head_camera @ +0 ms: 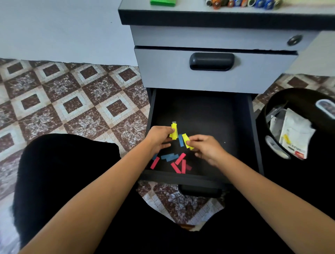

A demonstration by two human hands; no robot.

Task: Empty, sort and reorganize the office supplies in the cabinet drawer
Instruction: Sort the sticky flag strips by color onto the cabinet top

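The bottom drawer (252, 137) of the grey cabinet is pulled out, dark inside. My left hand (159, 138) pinches a small bundle of yellow paper strips (174, 130) upright over the drawer. My right hand (206, 148) pinches another yellow strip (186, 140) just to the right of the bundle. A blue strip (181, 140) lies between the two hands. On the drawer floor near the front lie several red strips (179, 162) and blue strips (168, 156), loosely scattered.
A black bin (297, 97) with crumpled white paper stands right of the drawer. The middle drawer (212, 61) with its dark handle is closed above. On the cabinet top sit a green object (163, 2) and a row of coloured items (243, 3). Patterned floor lies to the left.
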